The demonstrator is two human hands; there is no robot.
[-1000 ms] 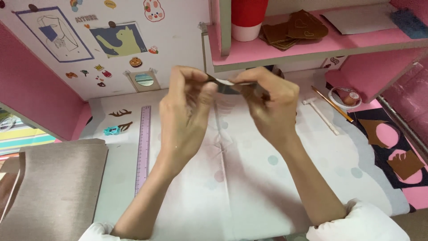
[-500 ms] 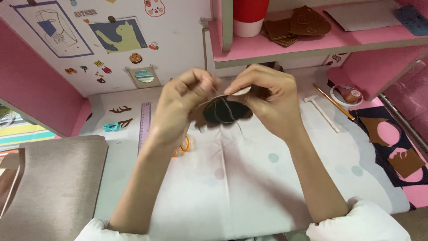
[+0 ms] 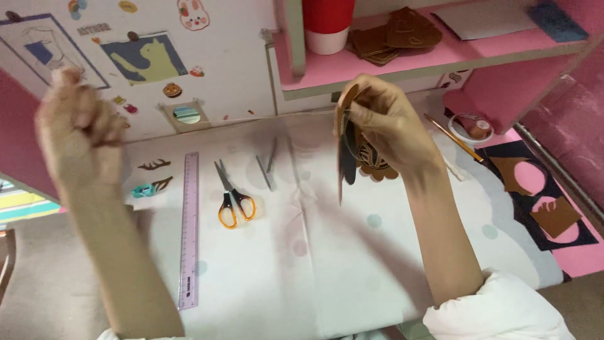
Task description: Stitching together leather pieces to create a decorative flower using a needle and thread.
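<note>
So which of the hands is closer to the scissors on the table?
Left, though only slightly. The left hand is raised to the upper left of the scissors; the right hand, holding brown leather pieces, is to their upper right.

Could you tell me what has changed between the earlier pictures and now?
The left hand pulled away up to the left, drawing a thread taut from the leather pieces, which the right hand keeps pinched. The scissors and ruler, hidden before, now show.

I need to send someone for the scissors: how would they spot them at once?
Start at the white table mat below the pink shelf. The scissors lie flat just right of the long purple ruler, between the hands. Only they have orange loop handles.
</note>
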